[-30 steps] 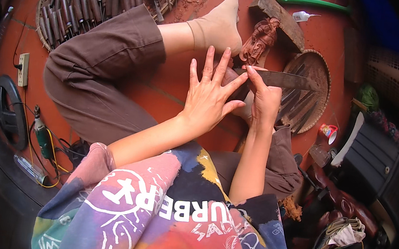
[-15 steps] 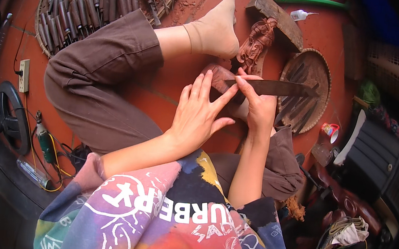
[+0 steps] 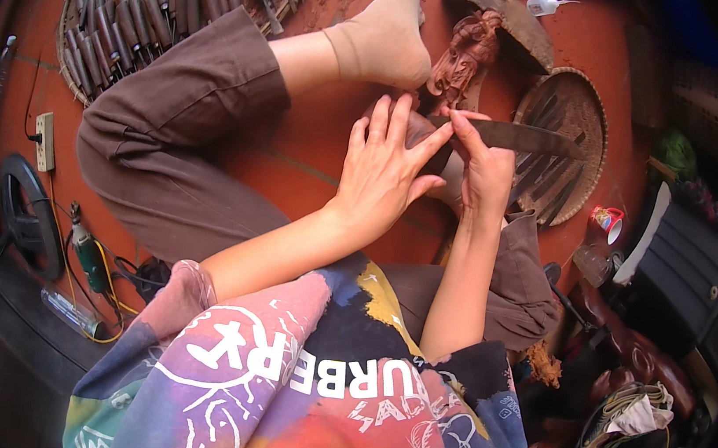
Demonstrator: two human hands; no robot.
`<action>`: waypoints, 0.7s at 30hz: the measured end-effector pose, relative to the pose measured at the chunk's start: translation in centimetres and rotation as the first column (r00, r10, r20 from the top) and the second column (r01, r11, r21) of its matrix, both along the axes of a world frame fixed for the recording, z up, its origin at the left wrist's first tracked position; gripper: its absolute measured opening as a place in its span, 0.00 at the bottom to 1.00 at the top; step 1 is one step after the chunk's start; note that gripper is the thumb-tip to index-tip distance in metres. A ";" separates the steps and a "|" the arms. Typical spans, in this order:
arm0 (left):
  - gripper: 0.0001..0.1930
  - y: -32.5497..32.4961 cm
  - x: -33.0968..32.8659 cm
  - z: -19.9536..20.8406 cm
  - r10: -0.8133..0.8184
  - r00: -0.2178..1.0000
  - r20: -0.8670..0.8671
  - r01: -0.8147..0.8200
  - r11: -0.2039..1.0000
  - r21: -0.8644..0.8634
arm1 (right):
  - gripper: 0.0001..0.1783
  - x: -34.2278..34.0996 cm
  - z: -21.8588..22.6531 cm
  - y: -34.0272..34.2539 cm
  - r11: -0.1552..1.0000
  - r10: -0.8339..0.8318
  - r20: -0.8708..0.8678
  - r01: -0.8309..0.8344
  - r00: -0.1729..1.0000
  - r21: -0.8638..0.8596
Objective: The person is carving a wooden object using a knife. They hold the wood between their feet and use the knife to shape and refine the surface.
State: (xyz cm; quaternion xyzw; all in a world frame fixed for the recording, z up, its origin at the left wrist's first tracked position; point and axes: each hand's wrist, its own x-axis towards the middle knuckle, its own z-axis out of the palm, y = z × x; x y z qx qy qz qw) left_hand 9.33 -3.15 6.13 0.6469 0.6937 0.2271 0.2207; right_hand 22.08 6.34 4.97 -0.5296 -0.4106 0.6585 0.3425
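My right hand point(image 3: 483, 172) grips a long, flat, dark blade point(image 3: 532, 139), thumb and forefinger pinching it near its left end; the rest sticks out to the right. My left hand point(image 3: 380, 169) lies spread with its fingers stretched over a reddish-brown block point(image 3: 420, 131), its forefinger tip meeting the right thumb at the blade. The block is mostly hidden beneath the hand, as is the blade's left end. Just beyond the hands a carved reddish wooden figure point(image 3: 464, 59) leans against a thick wooden beam point(image 3: 508, 21). My socked foot point(image 3: 389, 37) is beside the figure.
A round woven tray point(image 3: 600, 167) with several dark flat blades lies at right. Another large tray point(image 3: 66, 27), full of wooden-handled carving tools, stands far left. A power strip point(image 3: 46, 142) and a green rotary tool point(image 3: 88, 257) with cords lie left; a red cup point(image 3: 607, 221) sits right.
Both hands have shifted slightly right and farther away in the picture, with the blade. My left hand now covers more of the block. The surroundings have shifted a little with the view.
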 end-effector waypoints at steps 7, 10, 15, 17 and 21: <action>0.36 -0.1 0.0 0.5 -0.004 1.000 0.004 0.004 1.000 0.002 | 0.09 0.3 0.4 0.6 0.996 0.014 -0.091 -0.022 0.996 -0.090; 0.36 1.0 0.6 -0.1 -0.011 0.998 -0.054 0.010 1.000 -0.012 | 0.09 0.5 -0.2 0.3 0.998 -0.021 -0.037 0.019 0.999 -0.054; 0.35 -0.5 0.1 0.8 -0.011 1.000 -0.002 0.011 1.000 -0.008 | 0.07 -0.1 0.3 -0.3 0.999 -0.025 -0.092 0.022 0.995 -0.043; 0.37 1.1 0.4 -0.1 -0.034 0.996 -0.084 0.035 0.999 0.010 | 0.10 0.3 -0.2 0.4 0.988 -0.077 -0.097 0.063 0.992 -0.141; 0.37 0.3 -0.1 1.0 -0.049 0.999 0.019 0.049 0.999 -0.011 | 0.10 0.1 0.4 -0.8 0.999 -0.048 -0.058 0.046 0.997 -0.026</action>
